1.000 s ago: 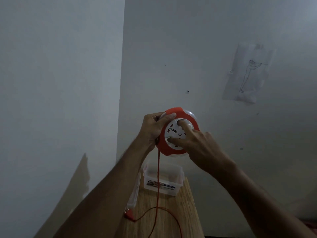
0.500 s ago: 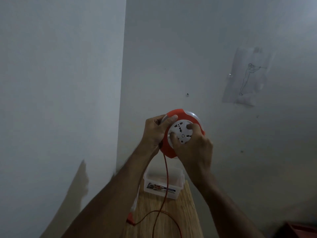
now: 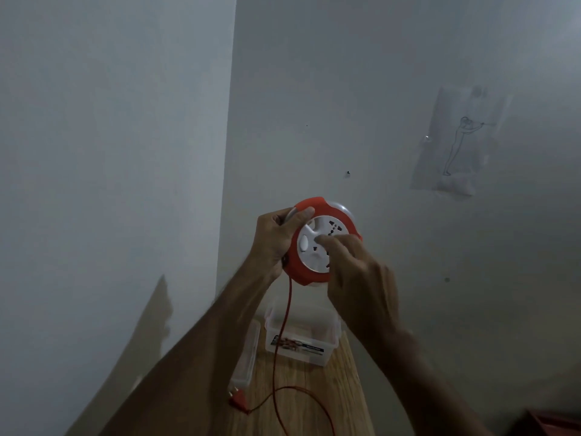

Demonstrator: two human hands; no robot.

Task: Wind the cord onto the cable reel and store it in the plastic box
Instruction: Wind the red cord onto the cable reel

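Both hands worked the reel [image 3: 317,243]: your left hand [image 3: 276,240] gripped its rim, your right hand [image 3: 352,269] pressed its white hub.

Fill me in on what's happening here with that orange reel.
A person holds the cable reel up before the wall: left hand grips its rim, right hand has fingers on the white socket face. The orange cord hangs to the wooden table, its plug lying there. The plastic box waits open behind.
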